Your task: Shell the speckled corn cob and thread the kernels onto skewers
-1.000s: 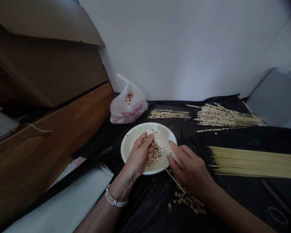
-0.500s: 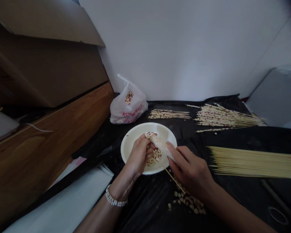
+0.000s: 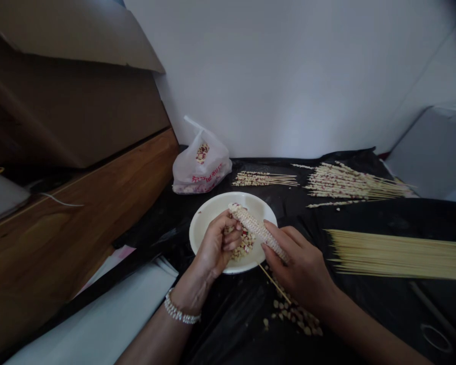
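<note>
My right hand [image 3: 298, 261] is wrapped round the lower end of a corn cob [image 3: 255, 225], whose pale, mostly stripped upper end slants up to the left over a white bowl [image 3: 201, 218]. Beside that upper end, my left hand [image 3: 220, 241] is closed, its fingers curled in; what they hold, if anything, is hidden. Loose corn kernels [image 3: 243, 247], cream with some dark red, lie in the bowl beneath the hands. A thin wooden skewer [image 3: 272, 282] leans from the bowl's rim towards more scattered kernels [image 3: 300, 319] on the black plastic sheet.
Behind the bowl stands a white plastic bag [image 3: 201, 172] with kernels inside. Two piles of skewers threaded with kernels, one small [image 3: 264, 179] and one large [image 3: 349, 182], lie at the back. Bare skewers [image 3: 399, 253] lie right. A cardboard box [image 3: 72, 106] stands left.
The cob has shifted slightly down and right with my right hand, its upper end more exposed. My left fingers have come away from the tip and curled beside it.
</note>
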The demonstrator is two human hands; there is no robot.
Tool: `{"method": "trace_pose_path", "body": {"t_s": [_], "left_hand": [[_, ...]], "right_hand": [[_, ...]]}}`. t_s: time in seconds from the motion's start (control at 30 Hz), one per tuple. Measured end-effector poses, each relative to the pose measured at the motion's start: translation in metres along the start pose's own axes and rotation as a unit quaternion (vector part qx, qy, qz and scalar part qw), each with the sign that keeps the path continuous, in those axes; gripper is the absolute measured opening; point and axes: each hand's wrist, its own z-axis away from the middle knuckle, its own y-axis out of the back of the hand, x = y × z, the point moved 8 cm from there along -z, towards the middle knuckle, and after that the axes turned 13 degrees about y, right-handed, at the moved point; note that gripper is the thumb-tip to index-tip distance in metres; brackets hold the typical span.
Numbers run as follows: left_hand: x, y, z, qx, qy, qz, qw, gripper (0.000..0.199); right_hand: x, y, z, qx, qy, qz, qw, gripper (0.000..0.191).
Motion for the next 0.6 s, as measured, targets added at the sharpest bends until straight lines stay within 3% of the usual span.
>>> {"method": "trace_pose_path", "body": {"t_s": [0.17,0.23,0.47,0.6], "left_hand": [[-0.002,-0.001,0.000,0.016,0.004,-0.007,1.000,0.026],[-0.002,0.000,0.000,0.031,0.002,-0.011,0.999,0.028],[0.000,-0.003,0.002,0.022,-0.011,-0.005,1.000,0.025],[-0.001,-0.006,0.002,-0.015,0.007,0.035,0.999,0.025]], "right_hand": [[-0.011,0.009,-0.002,-0.017,0.077,0.180,0.980,0.037],[-0.014,0.008,-0.002,-0.029,0.100,0.196,0.975,0.040],[0.004,-0.007,-0.001,-0.064,-0.016,-0.031,0.997,0.043],[0.005,-0.006,-0.001,-0.057,-0.033,-0.054,0.996,0.041]]}}
